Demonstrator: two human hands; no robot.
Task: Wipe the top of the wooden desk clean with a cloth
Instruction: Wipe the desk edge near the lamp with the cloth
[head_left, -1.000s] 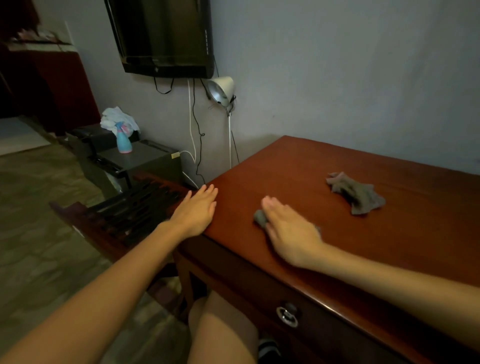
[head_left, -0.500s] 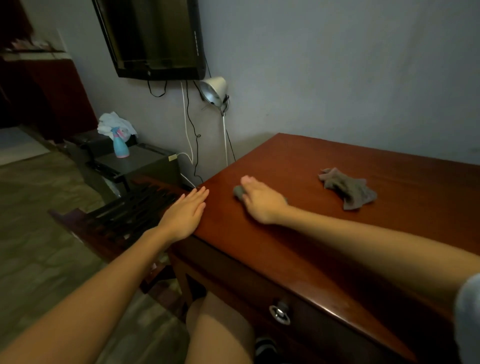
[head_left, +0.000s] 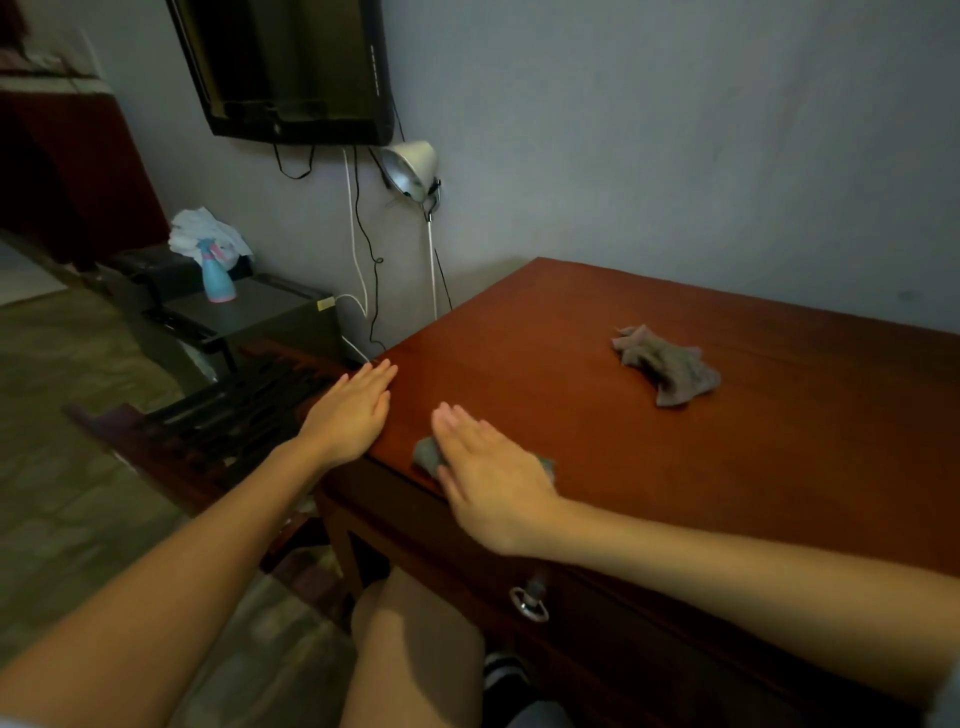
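Observation:
The reddish wooden desk fills the right half of the view. My right hand lies flat with straight fingers on a small grey cloth near the desk's front left corner; only the cloth's edges show from under the palm. My left hand rests flat and open on the desk's left edge, just beside the right hand. A second grey cloth lies crumpled farther back on the desk top, untouched.
A drawer with a metal ring pull sits under the desk's front edge, above my knee. Left of the desk are a dark slatted wooden piece, a black unit with a blue spray bottle, a clip lamp and hanging cables.
My right hand has slid the cloth from farther back on the desk toward the front left corner. The left hand has stayed on the desk's edge.

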